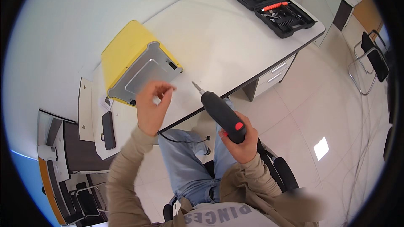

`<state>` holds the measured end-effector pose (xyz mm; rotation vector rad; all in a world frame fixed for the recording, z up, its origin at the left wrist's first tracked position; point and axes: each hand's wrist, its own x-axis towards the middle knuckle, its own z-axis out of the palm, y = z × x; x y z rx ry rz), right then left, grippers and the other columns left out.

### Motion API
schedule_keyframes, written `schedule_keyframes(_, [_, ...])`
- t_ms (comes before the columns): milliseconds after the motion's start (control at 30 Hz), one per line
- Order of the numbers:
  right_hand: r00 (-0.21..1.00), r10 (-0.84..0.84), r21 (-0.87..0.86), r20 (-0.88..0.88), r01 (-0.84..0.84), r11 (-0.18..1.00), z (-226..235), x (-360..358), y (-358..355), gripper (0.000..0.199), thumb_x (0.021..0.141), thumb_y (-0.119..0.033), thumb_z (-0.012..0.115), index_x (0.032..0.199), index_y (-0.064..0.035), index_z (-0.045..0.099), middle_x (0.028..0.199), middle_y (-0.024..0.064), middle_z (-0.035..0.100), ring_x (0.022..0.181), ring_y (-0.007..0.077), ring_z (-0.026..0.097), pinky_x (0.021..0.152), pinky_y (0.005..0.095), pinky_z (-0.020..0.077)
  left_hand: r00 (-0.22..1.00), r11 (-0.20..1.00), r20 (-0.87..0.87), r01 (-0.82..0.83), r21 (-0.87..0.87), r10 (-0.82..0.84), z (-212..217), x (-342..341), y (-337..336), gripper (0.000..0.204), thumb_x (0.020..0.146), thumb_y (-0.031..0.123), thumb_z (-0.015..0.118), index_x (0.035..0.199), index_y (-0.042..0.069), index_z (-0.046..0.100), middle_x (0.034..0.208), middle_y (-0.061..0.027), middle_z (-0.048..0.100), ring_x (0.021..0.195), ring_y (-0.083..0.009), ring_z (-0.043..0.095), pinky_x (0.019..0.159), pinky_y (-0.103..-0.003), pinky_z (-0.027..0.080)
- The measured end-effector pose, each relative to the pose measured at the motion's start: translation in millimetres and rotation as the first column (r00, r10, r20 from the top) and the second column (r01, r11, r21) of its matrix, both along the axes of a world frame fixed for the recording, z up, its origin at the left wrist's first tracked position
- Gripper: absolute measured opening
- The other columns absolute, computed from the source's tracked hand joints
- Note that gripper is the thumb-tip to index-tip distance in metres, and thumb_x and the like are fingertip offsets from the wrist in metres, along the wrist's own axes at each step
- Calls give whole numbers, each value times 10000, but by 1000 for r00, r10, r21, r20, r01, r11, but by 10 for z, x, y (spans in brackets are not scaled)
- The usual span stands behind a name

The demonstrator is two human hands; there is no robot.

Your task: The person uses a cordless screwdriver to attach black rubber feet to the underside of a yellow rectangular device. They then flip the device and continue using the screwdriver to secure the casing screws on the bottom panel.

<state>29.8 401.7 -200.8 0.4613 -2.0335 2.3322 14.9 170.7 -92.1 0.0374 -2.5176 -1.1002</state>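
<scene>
One bare right hand (pixel 244 143) is gripping a black, straight-bodied power screwdriver (pixel 222 115) with a round red patch at its rear; the fingers are wrapping around the rear of the housing. The bare left hand (pixel 151 107) is holding its thumb and index finger close together; blur is hiding whether they are pinching a small part or nothing.

Caution: the slim metal bit (pixel 196 86) is pointing forward and to the left, near the left fingertips. A careless swing of the right wrist would be risking a scratch; an accidental press on a switch would be risking a spinning bit there. Anything small between the left fingertips would be in danger of dropping, since that hand is hovering close to the bench edge.

The screwdriver is lying within the right grasp, its front end reaching toward the bench, its bit standing apart from the left fingertips, on their right.

Beyond the left hand, a boxy yellow case with a grey metal panel (pixel 145 73) is standing on the white-topped bench (pixel 214 21); contact between hand and panel is remaining unclear. Leftward, a dark, flat, rectangular object (pixel 108 130) is lying. At the far right, an open black plastic tool case (pixel 281 30) is holding an orange-red shaft (pixel 275 6).
</scene>
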Motion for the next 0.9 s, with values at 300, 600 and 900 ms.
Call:
schedule_keyframes(300, [993, 94, -18, -70, -95, 995, 96, 107, 48, 571, 722, 8, 753, 1245, 25, 527, 1052, 152, 679, 926, 175, 667, 807, 289, 517, 986, 167, -1, 29, 986, -164, -622, 264, 149, 90, 966, 129, 571, 982, 53, 617, 866, -12, 574, 770, -92, 515, 730, -268, 446])
schedule_keyframes(600, [984, 151, 22, -91, -150, 988, 41, 173, 57, 596, 707, 21, 756, 1251, 43, 512, 1108, 170, 664, 964, 188, 658, 852, 296, 505, 984, 121, -3, 25, 992, -177, -627, 235, 117, 103, 974, 167, 569, 994, 73, 606, 883, 3, 577, 784, -88, 519, 735, -255, 460])
schedule_keyframes(900, [978, 206, 8, -42, -206, 978, 43, 181, 93, 593, 713, 41, 749, 1253, 45, 503, 992, 133, 683, 844, 167, 675, 788, 295, 534, 978, 135, 11, 18, 991, -207, -593, 240, 42, 145, 968, 148, 580, 1009, 17, 629, 832, -24, 610, 761, -104, 566, 751, -284, 488])
